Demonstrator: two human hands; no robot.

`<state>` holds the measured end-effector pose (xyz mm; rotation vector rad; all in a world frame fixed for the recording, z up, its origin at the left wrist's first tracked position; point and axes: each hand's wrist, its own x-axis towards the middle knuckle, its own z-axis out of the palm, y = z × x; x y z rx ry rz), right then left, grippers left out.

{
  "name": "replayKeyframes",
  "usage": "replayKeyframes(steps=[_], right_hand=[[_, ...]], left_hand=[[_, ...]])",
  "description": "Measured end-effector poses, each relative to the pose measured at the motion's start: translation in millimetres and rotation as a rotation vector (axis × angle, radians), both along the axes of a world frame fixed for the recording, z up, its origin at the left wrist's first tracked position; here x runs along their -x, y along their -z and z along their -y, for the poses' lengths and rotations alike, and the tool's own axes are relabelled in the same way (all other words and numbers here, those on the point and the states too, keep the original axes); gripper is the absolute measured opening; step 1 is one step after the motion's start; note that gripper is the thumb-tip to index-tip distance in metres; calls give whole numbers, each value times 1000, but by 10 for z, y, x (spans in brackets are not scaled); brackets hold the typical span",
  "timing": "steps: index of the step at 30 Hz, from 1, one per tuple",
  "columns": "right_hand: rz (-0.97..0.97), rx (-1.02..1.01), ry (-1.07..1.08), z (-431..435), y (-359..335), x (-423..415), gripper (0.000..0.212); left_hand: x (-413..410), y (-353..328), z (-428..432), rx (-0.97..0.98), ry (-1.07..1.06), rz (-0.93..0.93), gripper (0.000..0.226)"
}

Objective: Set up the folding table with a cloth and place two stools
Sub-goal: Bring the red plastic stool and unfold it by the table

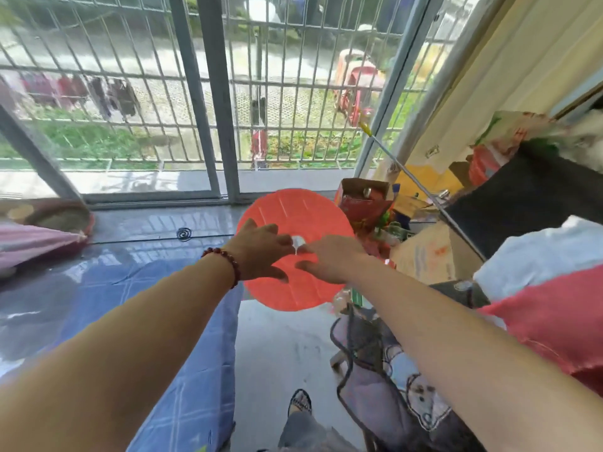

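A round red plastic stool [303,210] is seen from above, just right of the table's far corner. Its seat has a hole in the middle. My left hand [261,252] lies on the seat left of that hole, fingers reaching to the hole's edge. My right hand [329,259] lies on the seat right of the hole, fingers pointing at it. Whether the fingers hook into the hole is unclear. The table [137,249] on the left carries a blue checked cloth [192,370] under a shiny clear cover. Only one stool is in view.
A barred window [208,93] stands behind the stool. Boxes and bags [365,203] crowd the right side, with a dark cabinet [528,197] and piled fabric [554,308]. A round basket [62,220] and a pink cloth [29,243] lie far left. Bare floor [280,347] lies below the stool.
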<state>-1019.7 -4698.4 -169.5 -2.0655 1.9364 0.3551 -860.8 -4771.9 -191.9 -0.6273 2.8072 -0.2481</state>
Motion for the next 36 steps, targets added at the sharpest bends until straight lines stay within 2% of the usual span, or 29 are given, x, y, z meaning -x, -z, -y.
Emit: replayKeyframes(steps=[6, 15, 26, 36], right_hand=[[-20, -14, -82, 860, -66, 428, 43], [-9, -73, -229, 2209, 116, 466, 44], [12, -58, -299, 4172, 211, 148, 45], [0, -1, -553, 5505, 274, -172, 44]], left_hand=[[376, 22, 710, -29, -107, -26, 60], [364, 216, 1857, -79, -226, 23, 62], [11, 165, 3581, -83, -364, 56, 61], [-291, 118, 4584, -99, -533, 48, 65]])
